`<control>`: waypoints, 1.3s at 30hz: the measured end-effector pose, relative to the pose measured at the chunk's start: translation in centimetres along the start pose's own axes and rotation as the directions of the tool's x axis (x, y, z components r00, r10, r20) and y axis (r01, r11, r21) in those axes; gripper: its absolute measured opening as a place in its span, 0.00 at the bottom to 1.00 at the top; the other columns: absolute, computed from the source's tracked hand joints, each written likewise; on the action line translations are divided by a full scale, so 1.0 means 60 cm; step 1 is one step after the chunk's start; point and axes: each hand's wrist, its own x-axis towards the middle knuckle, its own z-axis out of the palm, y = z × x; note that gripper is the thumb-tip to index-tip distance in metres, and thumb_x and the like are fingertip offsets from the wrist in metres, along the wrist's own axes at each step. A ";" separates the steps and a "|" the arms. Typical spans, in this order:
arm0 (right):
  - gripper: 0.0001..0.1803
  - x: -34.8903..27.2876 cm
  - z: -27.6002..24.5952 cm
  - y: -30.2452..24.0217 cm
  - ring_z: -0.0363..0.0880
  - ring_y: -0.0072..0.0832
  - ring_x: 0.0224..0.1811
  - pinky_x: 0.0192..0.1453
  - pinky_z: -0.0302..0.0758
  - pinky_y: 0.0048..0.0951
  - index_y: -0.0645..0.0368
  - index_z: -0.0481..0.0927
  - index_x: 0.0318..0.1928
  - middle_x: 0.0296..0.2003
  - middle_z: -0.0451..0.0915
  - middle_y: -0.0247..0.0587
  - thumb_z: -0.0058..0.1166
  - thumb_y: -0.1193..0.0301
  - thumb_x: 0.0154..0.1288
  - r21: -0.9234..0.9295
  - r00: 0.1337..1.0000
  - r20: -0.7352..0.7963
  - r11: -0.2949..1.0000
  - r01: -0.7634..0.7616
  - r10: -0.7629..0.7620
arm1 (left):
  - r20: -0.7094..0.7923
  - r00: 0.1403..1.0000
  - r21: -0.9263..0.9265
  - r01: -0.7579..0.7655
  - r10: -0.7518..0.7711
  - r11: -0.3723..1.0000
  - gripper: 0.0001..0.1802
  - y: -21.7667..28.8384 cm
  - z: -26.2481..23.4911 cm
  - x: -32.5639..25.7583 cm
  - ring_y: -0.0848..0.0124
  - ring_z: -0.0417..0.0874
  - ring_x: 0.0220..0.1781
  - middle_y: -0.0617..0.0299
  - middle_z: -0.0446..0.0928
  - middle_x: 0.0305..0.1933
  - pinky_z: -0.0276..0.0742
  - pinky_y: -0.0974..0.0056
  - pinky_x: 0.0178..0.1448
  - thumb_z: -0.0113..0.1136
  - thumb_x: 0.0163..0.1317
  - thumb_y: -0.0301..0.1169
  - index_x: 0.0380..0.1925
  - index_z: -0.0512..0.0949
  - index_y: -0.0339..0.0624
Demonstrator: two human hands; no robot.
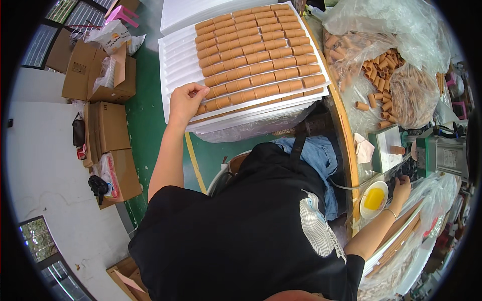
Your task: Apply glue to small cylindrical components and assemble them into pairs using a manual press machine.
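My left hand [185, 104] reaches to the near left corner of a white tray [175, 60]. Its thumb and fingers are pinched together at the end of a row, on a short brown tube [216, 92]. Rows of such tubes lie end to end across the tray, which tops a stack; grooves along its left side show bare. Far to the right, my right hand [400, 189] is down on the bench beside black material [405, 170] under a small machine [427, 150]. Those fingers are curled, and what they hold is hidden.
A white bowl of yellow stuff [374, 198] stands beside my right hand. Loose brown tubes [384, 70] pile up in clear plastic bags [416, 95] at the back of the bench. Its wooden edge [346, 135] runs at my right. Cardboard boxes [113, 125] line the left wall.
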 end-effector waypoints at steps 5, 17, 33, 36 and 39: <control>0.16 0.006 0.003 0.001 0.80 0.39 0.32 0.38 0.74 0.38 0.55 0.79 0.41 0.28 0.81 0.40 0.66 0.67 0.52 0.000 1.000 0.017 1.000 -0.003 0.003 | 0.028 0.999 -0.059 0.018 -0.016 0.998 0.10 -0.001 -0.007 -0.008 0.78 0.75 0.27 0.61 0.81 0.27 0.73 0.69 0.36 0.65 0.58 0.32 0.35 0.83 0.37; 0.13 -0.012 -0.020 0.003 0.81 0.34 0.29 0.36 0.76 0.34 0.60 0.84 0.36 0.27 0.83 0.41 0.68 0.69 0.49 0.068 0.994 -0.111 0.997 0.030 -0.022 | -0.091 0.976 0.145 -0.182 0.196 0.973 0.15 0.046 -0.005 -0.047 0.68 0.83 0.38 0.60 0.83 0.37 0.77 0.67 0.42 0.71 0.49 0.27 0.38 0.80 0.42; 0.12 -0.147 -0.110 -0.111 0.80 0.27 0.28 0.36 0.76 0.28 0.61 0.85 0.35 0.26 0.84 0.42 0.64 0.64 0.57 0.416 0.903 -0.393 0.909 0.005 0.175 | -0.200 0.903 -0.083 -0.401 0.379 0.912 0.14 0.074 0.000 -0.051 0.71 0.81 0.44 0.60 0.77 0.42 0.84 0.67 0.43 0.68 0.51 0.20 0.39 0.80 0.37; 0.07 -0.221 -0.132 -0.135 0.76 0.17 0.24 0.30 0.73 0.21 0.61 0.84 0.35 0.25 0.83 0.35 0.62 0.70 0.60 0.592 0.866 -0.416 0.806 0.026 0.278 | -0.066 0.898 -0.347 -0.429 0.434 0.834 0.15 0.107 0.034 -0.048 0.74 0.78 0.45 0.64 0.76 0.43 0.78 0.72 0.41 0.67 0.53 0.20 0.42 0.79 0.38; 0.05 -0.288 -0.117 -0.175 0.78 0.18 0.33 0.36 0.76 0.22 0.62 0.83 0.37 0.32 0.82 0.36 0.60 0.74 0.62 0.818 0.904 -0.235 0.575 -0.015 0.358 | 0.296 0.823 -0.582 -0.247 0.484 0.775 0.11 0.163 0.113 -0.062 0.77 0.78 0.37 0.62 0.78 0.37 0.74 0.75 0.38 0.63 0.57 0.19 0.41 0.78 0.34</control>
